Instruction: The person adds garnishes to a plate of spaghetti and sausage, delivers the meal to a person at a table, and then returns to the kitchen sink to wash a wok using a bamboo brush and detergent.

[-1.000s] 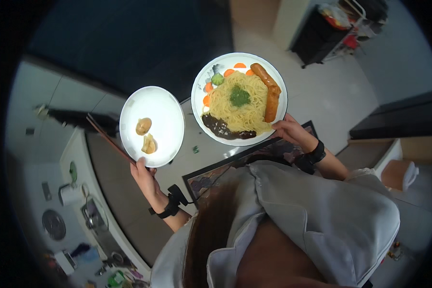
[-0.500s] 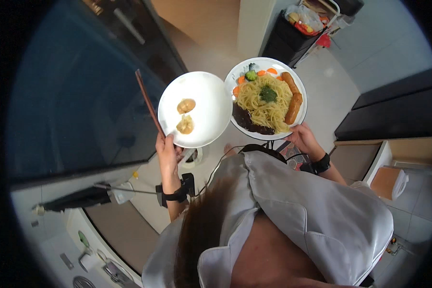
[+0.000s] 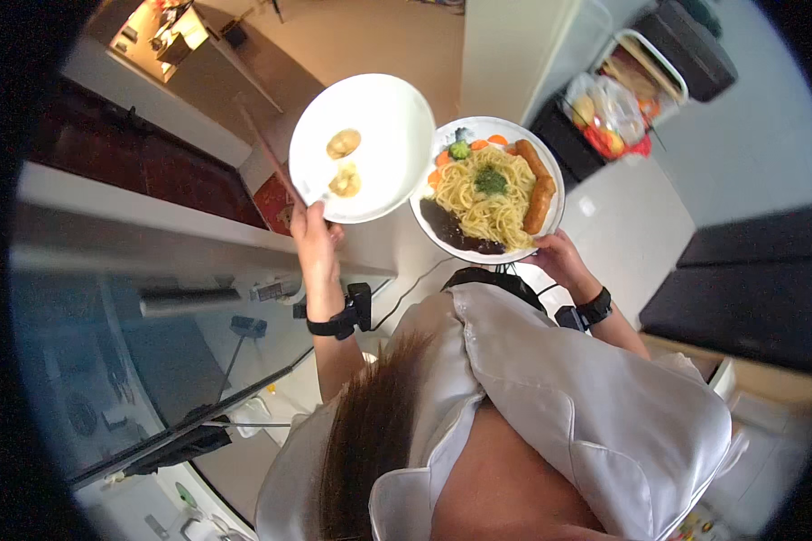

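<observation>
My left hand point(image 3: 317, 243) grips the near edge of a round white plate point(image 3: 392, 126) and a pair of reddish-brown chopsticks point(image 3: 273, 155), which point up along its left side. Two small pale-brown food pieces point(image 3: 344, 162) lie on that plate. On the right, my right hand point(image 3: 561, 261) holds a dark-rimmed plate point(image 3: 492, 123) from its near right edge, fingers partly hidden beneath. It carries spaghetti point(image 3: 474, 203) topped with green herbs, two sausages point(image 3: 537, 206), broccoli point(image 3: 459, 150), orange carrot slices and a dark sauce or meat point(image 3: 447, 224). The white plate slightly overlaps the other's left edge.
Ahead, a doorway opens onto a tan floor point(image 3: 370, 41), beside a pale wall edge point(image 3: 510, 59). A dark cart with bags point(image 3: 609, 113) stands at the far right. Glass panelling point(image 3: 189, 343) runs along my left, and black cabinets point(image 3: 740, 279) along my right.
The surroundings have shifted in view, with the glass panel lower left and more of the doorway and far room showing. The white plate has risen in view; both hands keep their holds.
</observation>
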{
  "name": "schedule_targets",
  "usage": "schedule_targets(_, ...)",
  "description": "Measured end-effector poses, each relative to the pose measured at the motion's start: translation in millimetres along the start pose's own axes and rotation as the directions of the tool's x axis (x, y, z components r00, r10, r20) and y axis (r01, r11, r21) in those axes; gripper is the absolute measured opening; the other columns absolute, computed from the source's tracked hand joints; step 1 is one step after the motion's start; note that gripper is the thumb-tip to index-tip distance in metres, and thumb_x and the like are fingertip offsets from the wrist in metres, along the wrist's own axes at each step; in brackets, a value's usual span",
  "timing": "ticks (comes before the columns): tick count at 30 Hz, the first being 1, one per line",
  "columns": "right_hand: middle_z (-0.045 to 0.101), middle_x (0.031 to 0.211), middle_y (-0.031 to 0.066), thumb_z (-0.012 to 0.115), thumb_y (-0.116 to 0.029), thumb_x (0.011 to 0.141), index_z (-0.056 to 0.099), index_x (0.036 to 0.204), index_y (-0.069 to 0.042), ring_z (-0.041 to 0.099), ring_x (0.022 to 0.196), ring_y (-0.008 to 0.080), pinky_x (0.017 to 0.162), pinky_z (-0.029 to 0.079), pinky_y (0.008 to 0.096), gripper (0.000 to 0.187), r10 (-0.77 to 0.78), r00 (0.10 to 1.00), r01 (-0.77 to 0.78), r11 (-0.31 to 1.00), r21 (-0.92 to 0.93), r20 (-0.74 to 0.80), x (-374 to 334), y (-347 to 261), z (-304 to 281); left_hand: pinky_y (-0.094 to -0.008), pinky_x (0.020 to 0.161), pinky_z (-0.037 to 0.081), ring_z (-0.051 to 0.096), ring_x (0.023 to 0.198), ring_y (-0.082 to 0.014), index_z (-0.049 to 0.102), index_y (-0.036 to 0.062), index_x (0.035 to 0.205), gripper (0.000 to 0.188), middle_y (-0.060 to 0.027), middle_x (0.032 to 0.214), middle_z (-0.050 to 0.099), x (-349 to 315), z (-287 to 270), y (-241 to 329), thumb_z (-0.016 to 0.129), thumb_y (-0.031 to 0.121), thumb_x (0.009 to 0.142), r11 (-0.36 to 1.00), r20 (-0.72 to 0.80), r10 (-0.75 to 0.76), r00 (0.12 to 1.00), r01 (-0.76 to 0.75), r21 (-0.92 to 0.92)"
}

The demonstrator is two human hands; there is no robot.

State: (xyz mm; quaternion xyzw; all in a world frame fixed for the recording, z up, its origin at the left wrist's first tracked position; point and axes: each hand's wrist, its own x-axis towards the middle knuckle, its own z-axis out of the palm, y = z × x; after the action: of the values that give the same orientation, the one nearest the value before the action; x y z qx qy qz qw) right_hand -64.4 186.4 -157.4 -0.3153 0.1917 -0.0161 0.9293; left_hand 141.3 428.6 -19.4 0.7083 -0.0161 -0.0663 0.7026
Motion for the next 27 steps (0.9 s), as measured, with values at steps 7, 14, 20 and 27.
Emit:
schedule_targets(7,0.052,0.103,0.0164,0.042,-0.005,0.077,0.039,0.109,0.007,0.056,0.087,0.0235,0.074,0.049,0.0353,0.034,0.043,0.999,-0.043,0.999,0.010,0.031,3.4,-1.1,-21.2,-0.0225,0.060,0.038,0.048,0.075,-0.0106,0.037,0.0041,0.117,0.042,-0.0065,0.096,0.050,-34.9,-56.1,-17.9,0.046,0.022,0.079,0.978,-0.247,-0.120,0.961,0.157,0.134)
schedule_targets(14,0.050,0.102,0.0169,0.041,-0.006,0.078,0.039,0.105,0.008,0.056,0.084,0.0231,0.074,0.050,0.0348,0.031,0.054,0.998,-0.054,0.998,0.009,0.033,-13.9,-8.8,-4.1,-0.0269,0.059,0.038,0.044,0.074,-0.0117,0.039,0.0005,0.112,0.041,-0.0070,0.101,0.046,-42.5,-106.1,-29.2,0.048,0.021,0.078,0.988,-0.376,-0.005,0.927,0.062,0.140)
schedule_targets(20,0.048,0.107,0.0149,0.047,-0.007,0.076,0.041,0.108,0.003,0.053,0.092,0.0251,0.077,0.049,0.0378,0.034,0.140,0.990,-0.141,0.988,0.062,0.015,-5.2,14.2,-35.2,-0.0246,0.056,0.037,0.044,0.062,-0.0120,0.041,0.0015,0.110,0.037,-0.0043,0.084,0.051,-8.9,-154.0,-81.4,0.046,0.019,0.078,0.996,-0.447,-0.085,0.891,0.094,-0.002)
schedule_targets(27,0.047,0.111,0.0134,0.048,-0.008,0.075,0.040,0.111,0.002,0.051,0.097,0.0265,0.080,0.047,0.0411,0.038,-0.067,0.998,0.066,0.994,0.083,0.008,-14.5,16.2,6.2,-0.0258,0.055,0.042,0.051,0.072,-0.0151,0.034,0.0072,0.115,0.048,-0.0074,0.096,0.053,40.9,-196.3,-134.7,0.057,0.023,0.076,0.898,-0.208,0.346,0.915,-0.259,0.356)
